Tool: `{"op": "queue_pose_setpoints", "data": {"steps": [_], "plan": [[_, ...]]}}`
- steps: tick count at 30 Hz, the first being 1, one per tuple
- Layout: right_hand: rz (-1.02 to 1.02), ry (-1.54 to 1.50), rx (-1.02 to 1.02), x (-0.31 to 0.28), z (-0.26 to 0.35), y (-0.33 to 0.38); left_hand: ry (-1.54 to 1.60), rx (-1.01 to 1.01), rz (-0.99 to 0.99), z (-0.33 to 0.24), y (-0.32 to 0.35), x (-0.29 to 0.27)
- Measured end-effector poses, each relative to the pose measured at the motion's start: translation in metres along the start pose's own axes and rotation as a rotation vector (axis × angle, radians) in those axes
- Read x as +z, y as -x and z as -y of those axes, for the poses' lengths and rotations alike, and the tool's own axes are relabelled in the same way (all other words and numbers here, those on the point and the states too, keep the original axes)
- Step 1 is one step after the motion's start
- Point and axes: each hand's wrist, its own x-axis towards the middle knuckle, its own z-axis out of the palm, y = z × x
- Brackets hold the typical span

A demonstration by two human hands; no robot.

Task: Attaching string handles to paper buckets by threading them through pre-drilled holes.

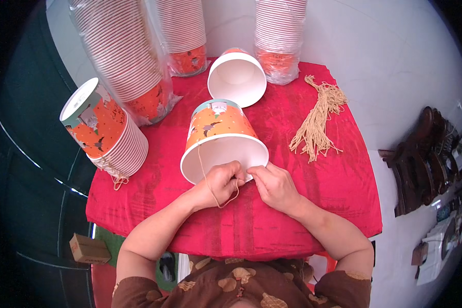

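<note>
An orange paper bucket [218, 126] with a white inside lies on its side before me, its mouth toward my body. A tan cord [202, 163] hangs from the upper left of its rim and loops down round my left hand [223, 177]. My left fingers are closed in a pinch on the cord at the lower rim. Beside them my right hand [274, 186] pinches at the same stretch of rim, thumb and fingers pressed together. What lies between the right fingertips is too small to make out. Behind this bucket a second paper bucket [237, 79] lies with its white opening facing me.
A bundle of tan cords [318, 120] lies on the red tablecloth [323, 190] at the right. At left leans a stack of nested buckets [105, 131] with cords at its rims. Tall plastic-wrapped bucket stacks [123, 56] stand along the back. A cardboard box [90, 249] sits on the floor.
</note>
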Motion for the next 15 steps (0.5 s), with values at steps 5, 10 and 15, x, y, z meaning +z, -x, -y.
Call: {"op": "queue_pose_setpoints", "data": {"steps": [5, 10, 15], "plan": [[-0.002, -0.010, -0.002, -0.0018, 0.0025, 0.0002, 0.028, -0.038, -0.007, -0.0005, 0.0010, 0.0011], [0.031, -0.026, 0.013, -0.0044, 0.0082, -0.0007, 0.035, -0.055, 0.006, -0.0014, -0.0002, 0.0015], [0.035, -0.030, 0.028, -0.0048, 0.0089, -0.0011, 0.038, -0.077, 0.021, -0.0034, -0.0007, 0.0007]]}}
